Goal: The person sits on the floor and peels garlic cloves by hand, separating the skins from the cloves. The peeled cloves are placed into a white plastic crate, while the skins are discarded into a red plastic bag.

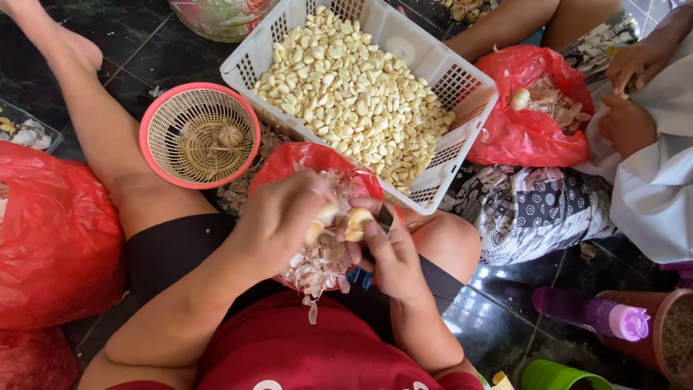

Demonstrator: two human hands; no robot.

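Left hand: closed around a garlic piece, over the lap.
Right hand: pinching a garlic clove; a blue-handled tool shows under the palm.
Red bag: on the lap under both hands, holding papery garlic skins.
White basket: just beyond the bag, full of peeled cloves.
Pink basket: left of it, one garlic bulb inside.
Co-worker's hands: right, beside a second red bag.

The left hand covers most of the garlic bulb it grips; a blue-handled tool, perhaps a knife, hides under the right hand; the glass jar is cut off at the top edge.
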